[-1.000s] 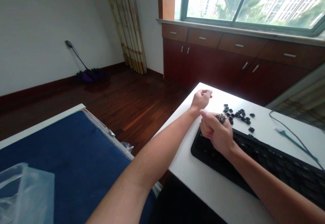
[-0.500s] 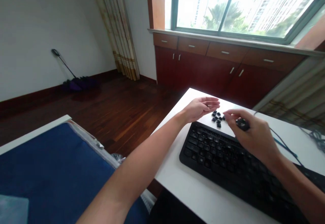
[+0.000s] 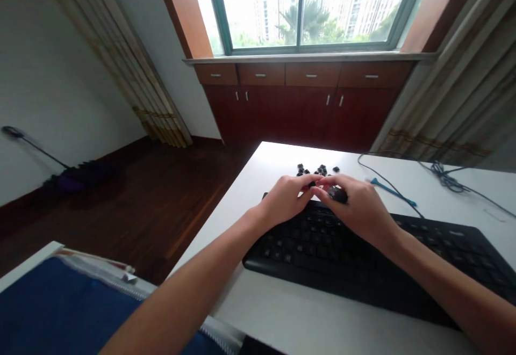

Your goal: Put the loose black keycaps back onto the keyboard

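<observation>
Head view: curled left hand (image 3: 287, 199), grip unclear; right hand (image 3: 360, 206) pinching a black plastic keycap (image 3: 337, 195).

- The keyboard (image 3: 322, 253) is showing matte black across its housing and keys.
- The loose keycaps (image 3: 318, 170) at the keyboard's far edge are showing black.
- The keycap clump (image 3: 337, 195) near the middle is showing black.
- The desk top (image 3: 282, 312) is showing white.
- The cable (image 3: 447, 183) at far right is showing dark grey-blue.
- The small tool (image 3: 393, 191) on the right is showing bright blue.
- The cloth (image 3: 60, 312) at near left is showing deep blue.
- The floor (image 3: 161, 210) on the left is showing dark reddish-brown with lengthwise plank lines.
- The cabinets (image 3: 298, 113) at far centre are showing dark red-brown under lighter brown drawers.
- The curtain (image 3: 435, 86) at far right is showing cream vertical stripes with a brown band near its hem.
- The mop head (image 3: 76, 178) at far left is showing black and purple.
</observation>
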